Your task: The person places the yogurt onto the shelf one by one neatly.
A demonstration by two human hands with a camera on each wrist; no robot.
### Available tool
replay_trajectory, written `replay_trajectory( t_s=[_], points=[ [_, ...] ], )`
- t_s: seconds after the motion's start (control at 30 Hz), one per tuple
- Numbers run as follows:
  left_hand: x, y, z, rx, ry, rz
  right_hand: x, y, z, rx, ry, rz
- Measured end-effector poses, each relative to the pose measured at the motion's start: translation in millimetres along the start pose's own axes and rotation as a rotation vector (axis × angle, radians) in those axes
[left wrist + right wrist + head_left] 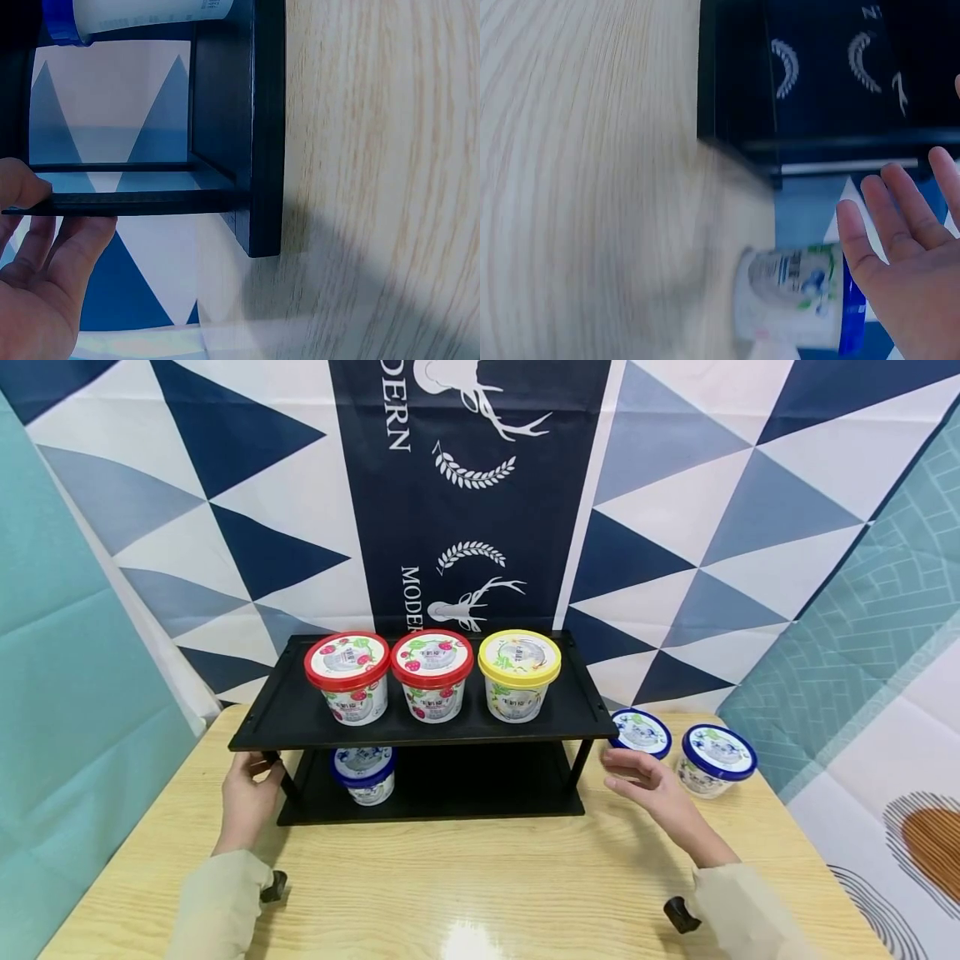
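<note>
A black two-tier shelf [585,714] stands on the table. My left hand [247,797] grips its left front post [142,202], thumb on one side and fingers on the other. My right hand [663,802] is held beside the right front post [579,766], fingers extended and nothing in them. On the upper tier stand two red-lidded tubs, one at left [347,668] and one in the middle [433,668], then a yellow-lidded tub [519,668]. Under it, a blue-lidded tub [365,772] sits toward the left of the lower tier.
Two more blue-lidded tubs stand right of the shelf, one behind my right hand [641,732] and one farther right [716,760]. A patterned cloth [465,510] hangs behind the wooden table [420,885]. Teal cloth [82,693] borders the left side.
</note>
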State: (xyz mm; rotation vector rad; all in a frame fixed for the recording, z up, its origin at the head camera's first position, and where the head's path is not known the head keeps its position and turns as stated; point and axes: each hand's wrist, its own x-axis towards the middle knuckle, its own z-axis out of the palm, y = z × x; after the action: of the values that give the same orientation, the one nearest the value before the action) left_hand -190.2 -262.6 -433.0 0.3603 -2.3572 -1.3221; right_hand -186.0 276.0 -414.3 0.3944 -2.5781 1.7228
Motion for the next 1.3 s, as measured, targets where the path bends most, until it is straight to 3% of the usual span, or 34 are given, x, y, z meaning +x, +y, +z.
replay_trajectory(
  t_s=[0.3, 0.83, 1.03, 1.3],
  points=[
    [-0.1, 0.8, -1.9, -0.003, -0.004, 0.005, -10.6, 17.3, -22.3, -0.026, 0.092, 0.038],
    [0.5, 0.0, -0.6, -0.007, 0.013, 0.004, -19.6, 52.6, -41.9, 0.095, 0.243, 0.121],
    [0.5, -0.8, -0.6, -0.004, 0.014, 0.001, -14.3, 56.8, -43.6, 0.152, 0.245, 0.183],
    [0.5, 0.7, 1.3, -0.009, 0.005, -0.013, -8.4, 66.1, -43.5, 0.076, 0.228, 0.254]
  ],
)
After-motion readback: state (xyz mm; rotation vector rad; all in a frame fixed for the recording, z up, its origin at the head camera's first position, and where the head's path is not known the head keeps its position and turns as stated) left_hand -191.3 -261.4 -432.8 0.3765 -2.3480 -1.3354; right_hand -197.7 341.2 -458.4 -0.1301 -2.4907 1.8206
